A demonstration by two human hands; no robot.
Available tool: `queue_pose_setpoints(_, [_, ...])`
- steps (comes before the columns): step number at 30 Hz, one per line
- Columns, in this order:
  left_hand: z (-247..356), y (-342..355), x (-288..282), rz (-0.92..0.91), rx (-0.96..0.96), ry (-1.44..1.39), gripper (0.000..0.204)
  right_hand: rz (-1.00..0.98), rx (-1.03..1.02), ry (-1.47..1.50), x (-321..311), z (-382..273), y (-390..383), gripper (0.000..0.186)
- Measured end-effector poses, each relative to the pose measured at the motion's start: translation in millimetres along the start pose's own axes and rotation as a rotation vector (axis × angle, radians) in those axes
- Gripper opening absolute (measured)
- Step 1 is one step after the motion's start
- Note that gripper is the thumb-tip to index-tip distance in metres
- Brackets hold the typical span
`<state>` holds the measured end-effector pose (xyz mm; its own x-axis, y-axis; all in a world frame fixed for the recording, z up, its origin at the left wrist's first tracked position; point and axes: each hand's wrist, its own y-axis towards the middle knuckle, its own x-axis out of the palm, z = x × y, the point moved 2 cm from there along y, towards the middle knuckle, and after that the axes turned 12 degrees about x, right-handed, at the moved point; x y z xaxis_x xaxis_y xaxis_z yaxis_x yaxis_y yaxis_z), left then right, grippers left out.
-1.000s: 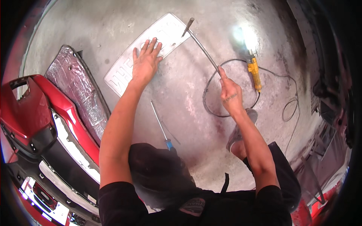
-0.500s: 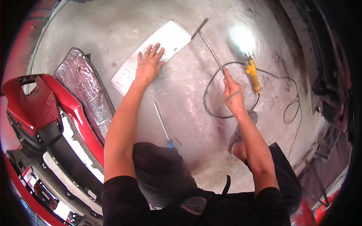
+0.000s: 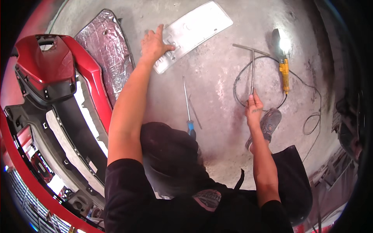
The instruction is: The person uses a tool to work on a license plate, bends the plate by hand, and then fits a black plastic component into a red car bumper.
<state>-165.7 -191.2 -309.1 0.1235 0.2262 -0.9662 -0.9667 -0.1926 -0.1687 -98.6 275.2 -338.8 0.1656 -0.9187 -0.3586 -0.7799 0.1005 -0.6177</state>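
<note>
A white embossed licence plate [image 3: 198,27] lies on the concrete floor ahead of me. My left hand [image 3: 153,46] rests at its left end, fingers spread around the far edge and thumb on the plate's face. In my right hand [image 3: 254,108] is a long T-handle wrench [image 3: 252,72], gripped by the stem's near end, with the crossbar pointing away from me. The lower end of the stem is hidden by my fingers. Between my hands, a screwdriver [image 3: 190,123] with a blue handle lies on the floor beside a thin dark rod [image 3: 195,112].
A yellow-handled work lamp [image 3: 284,77] shines at the right, its black cable [image 3: 235,83] looped on the floor near the wrench. Along my left lie red and black car body panels [image 3: 95,83] and a silver foil-covered panel [image 3: 105,39]. My shoe [image 3: 271,120] stands near my right hand.
My left hand has shifted from the plate's middle to its left end. The wrench has swung upright and drawn back from the plate toward the lamp cable. The whole view has shifted too.
</note>
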Motion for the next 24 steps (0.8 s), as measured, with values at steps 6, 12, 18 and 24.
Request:
queue_pose_setpoints(6, [-10,-7,8,-0.03,-0.191,-0.951,0.027,-0.056,0.083,0.109,-11,-2,2,0.044])
queue_pose_setpoints(12, [36,11,37,0.252,-0.41,-1.619,0.019,-0.001,0.015,0.144,-2,-3,-10,0.042])
queue_pose_setpoints(18, [48,36,46,0.204,-0.395,-1.297,0.046,0.043,-0.131,-0.028,6,-44,-38,0.044])
queue_pose_setpoints(24, [57,53,34,0.225,-0.318,-1.091,0.064,0.075,-0.368,-0.159,11,-92,-36,0.043])
